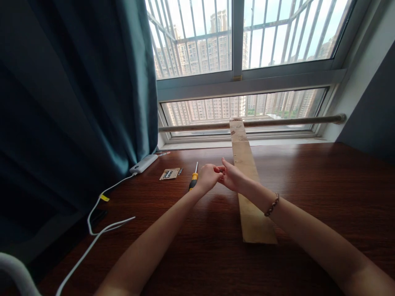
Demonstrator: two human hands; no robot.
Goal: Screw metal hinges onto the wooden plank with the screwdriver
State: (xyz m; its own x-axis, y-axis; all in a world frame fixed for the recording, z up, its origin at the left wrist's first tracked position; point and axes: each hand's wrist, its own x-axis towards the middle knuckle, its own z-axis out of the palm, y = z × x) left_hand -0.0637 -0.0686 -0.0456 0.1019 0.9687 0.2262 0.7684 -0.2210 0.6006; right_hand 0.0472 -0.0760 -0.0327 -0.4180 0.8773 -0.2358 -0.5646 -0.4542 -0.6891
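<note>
Red-brown wood underneath: use the table [311, 193] as a catching surface, doing all finger work low above it in case of a drop. Put no weight on the long pale board [243, 158], lying near to far beneath the right wrist. Hold the left hand [208, 176] steady, fingers curled and tips drawn together; bring the right hand [232, 176] in from the right, thumb raised, fingers partly bent and meeting those tips just left of the board. Best judged as fine fingertip work: go slowly, tip to tip. Hard to make out: the butt of the yellow-and-black screwdriver [194, 180], just left of the left hand; the contents of the small brown packet [169, 174], farther left; the tiny dark piece [180, 171] beside it; smallest, the dark speck [221, 170] between both hands' fingertips, mostly covered. Cannot tell whether pinched by left, right or both.
</note>
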